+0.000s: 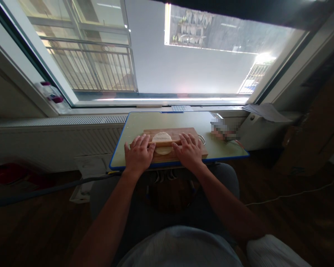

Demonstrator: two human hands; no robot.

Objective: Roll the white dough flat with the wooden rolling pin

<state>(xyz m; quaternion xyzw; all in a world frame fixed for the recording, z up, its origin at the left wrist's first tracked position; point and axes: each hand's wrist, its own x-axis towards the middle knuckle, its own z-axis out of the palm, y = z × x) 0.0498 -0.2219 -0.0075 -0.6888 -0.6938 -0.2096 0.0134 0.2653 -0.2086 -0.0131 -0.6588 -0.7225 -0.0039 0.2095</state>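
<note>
A wooden rolling pin [164, 143] lies crosswise over a round, flat piece of pale dough [161, 137]. The dough shows on both sides of the pin, resting on a wooden cutting board [185, 132] with a metal handle at its right end. My left hand [139, 154] covers the pin's left end, fingers extended forward over it and thumb close to the dough. On the right end sits my right hand [189, 151], its fingers over the pin and thumb pointing inward. Both palms hide the pin's ends.
Under the board is a small green table [144, 120] with a blue rim. A pixelated object [224, 129] sits at its right side. Behind stand a radiator [97, 133] and a window. A bottle [52, 92] is on the left, papers [267, 112] and a cardboard box [308, 137] on the right.
</note>
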